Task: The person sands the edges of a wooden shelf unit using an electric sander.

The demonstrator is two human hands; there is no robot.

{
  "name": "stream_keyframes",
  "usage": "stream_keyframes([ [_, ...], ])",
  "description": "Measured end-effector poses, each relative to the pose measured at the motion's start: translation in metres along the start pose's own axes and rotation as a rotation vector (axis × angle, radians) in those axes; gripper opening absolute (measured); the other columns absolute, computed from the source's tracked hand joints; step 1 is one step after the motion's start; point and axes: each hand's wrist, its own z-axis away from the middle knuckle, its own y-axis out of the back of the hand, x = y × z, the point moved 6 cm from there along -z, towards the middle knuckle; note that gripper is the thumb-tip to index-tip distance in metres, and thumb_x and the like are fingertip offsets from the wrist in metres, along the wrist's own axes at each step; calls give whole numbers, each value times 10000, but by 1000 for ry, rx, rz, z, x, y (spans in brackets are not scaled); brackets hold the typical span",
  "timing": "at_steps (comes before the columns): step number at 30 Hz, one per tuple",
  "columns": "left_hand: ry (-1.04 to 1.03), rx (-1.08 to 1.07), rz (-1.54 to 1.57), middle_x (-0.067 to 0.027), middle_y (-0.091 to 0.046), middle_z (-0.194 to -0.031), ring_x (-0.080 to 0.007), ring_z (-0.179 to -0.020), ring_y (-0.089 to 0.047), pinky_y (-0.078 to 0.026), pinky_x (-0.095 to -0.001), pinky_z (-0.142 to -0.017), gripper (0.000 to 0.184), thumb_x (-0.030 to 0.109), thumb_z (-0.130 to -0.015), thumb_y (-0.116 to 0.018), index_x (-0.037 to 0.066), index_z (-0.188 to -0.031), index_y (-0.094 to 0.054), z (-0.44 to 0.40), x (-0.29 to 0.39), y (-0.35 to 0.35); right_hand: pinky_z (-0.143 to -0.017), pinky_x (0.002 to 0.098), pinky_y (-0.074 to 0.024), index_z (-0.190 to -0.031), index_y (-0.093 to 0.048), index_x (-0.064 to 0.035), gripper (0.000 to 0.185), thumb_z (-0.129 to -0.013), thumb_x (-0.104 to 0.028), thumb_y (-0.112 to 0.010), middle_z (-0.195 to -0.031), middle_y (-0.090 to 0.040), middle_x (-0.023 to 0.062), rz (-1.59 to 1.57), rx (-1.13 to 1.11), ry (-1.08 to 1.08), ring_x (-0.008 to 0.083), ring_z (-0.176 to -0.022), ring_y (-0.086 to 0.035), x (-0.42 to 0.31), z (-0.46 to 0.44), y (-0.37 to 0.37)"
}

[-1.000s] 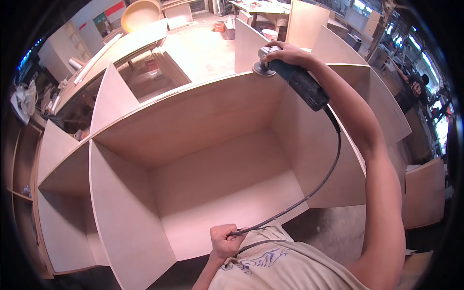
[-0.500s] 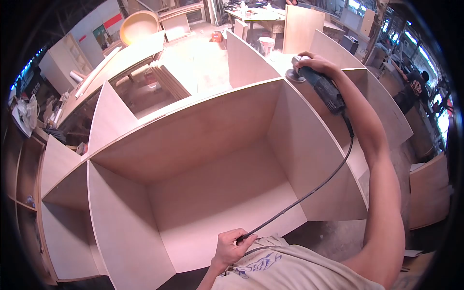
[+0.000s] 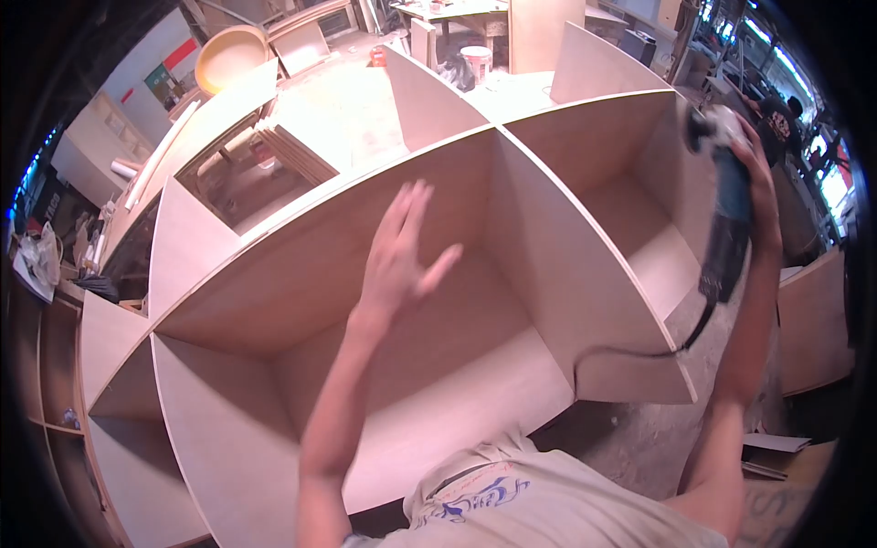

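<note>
My right hand (image 3: pixel 760 178) is wrapped round an angle grinder (image 3: pixel 728 215) at the right, its disc (image 3: pixel 697 133) near the far right corner of a large wooden cabinet frame (image 3: pixel 585 215). From the tool a black cable (image 3: pixel 630 353) hangs down across the front of a divider. My left hand (image 3: pixel 402 247) is raised over the middle compartment, fingers stretched and thumb apart, holding nothing. Whether it touches the wood cannot be made out.
Behind the cabinet stand a long bench (image 3: pixel 224 119) with stacked boards, a round yellow piece (image 3: pixel 230 60), a white bucket (image 3: pixel 476 66) and a work table (image 3: pixel 457 9). Another person (image 3: pixel 778 123) in dark clothing is at the far right. Wooden panels (image 3: pixel 813 320) stand lower right.
My left hand has let go of the cable and risen over the middle compartment. My right hand has carried the grinder rightward, away from the cabinet's middle. The view has shifted slightly.
</note>
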Motion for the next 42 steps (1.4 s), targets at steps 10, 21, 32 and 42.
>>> stream_keyframes([
  [10,-48,-486,-524,-186,-247,-1691,-296,-1573,-236,-233,-432,-1292,953,241,-817,-726,-7,-1605,-253,-199,-74,-178,-723,266,-555,-1597,-339,-151,638,-1021,-354,-523,-1330,-610,103,-208,423,-129,126,-829,-639,23,201,175],
  [21,-182,-449,-527,-116,-307,-1679,-262,-1555,-283,-257,-419,-1290,1032,224,-763,-829,45,-1613,-272,-172,-61,-164,-718,311,-557,-1602,-324,-143,718,-975,-411,-550,-1340,-552,124,-27,671,-102,181,-827,-625,-3,278,189],
  [32,-30,-485,-555,-141,-308,-1674,-278,-1543,-305,-254,-408,-1281,949,254,-840,-794,13,-1602,-283,-173,-44,-166,-891,304,-516,-1612,-318,-125,716,-978,-360,-555,-1572,-423,210,98,517,-3,276,-1305,-572,-36,274,168],
  [42,34,-439,-517,-122,-350,-1652,-266,-1534,-318,-267,-410,-1273,903,220,-839,-758,29,-1596,-303,-171,-35,-160,-834,287,-521,-1617,-312,-142,729,-971,-347,-583,-1574,-423,203,112,533,-17,282,-1307,-582,-40,285,189],
])
